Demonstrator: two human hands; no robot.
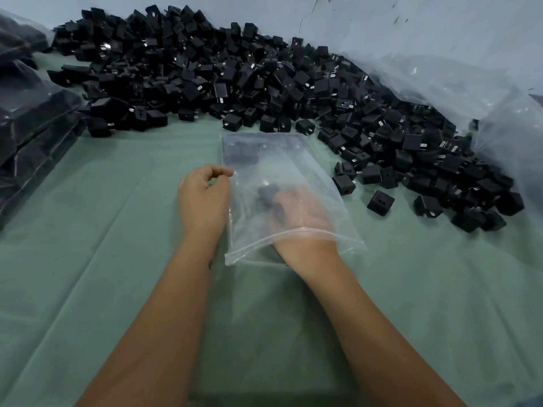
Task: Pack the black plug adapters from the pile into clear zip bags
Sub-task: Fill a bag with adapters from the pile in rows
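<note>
A clear zip bag [273, 165] lies on the green cloth in the middle, its open mouth toward me. My right hand [302, 218] is inside the bag and grips black plug adapters [269, 195], seen blurred through the plastic. Another dark adapter [244, 157] lies deeper in the bag near its far end. My left hand [202, 198] sits at the bag's left edge, thumb and fingers pinching the plastic. The big pile of black plug adapters [235, 74] stretches across the back and down the right side.
Filled bags of adapters [32, 118] are stacked at the left edge. Large crumpled clear plastic sheeting [458, 74] lies at the back right under the pile. Loose adapters [380, 202] lie just right of the bag. Green cloth [117, 259] covers the table.
</note>
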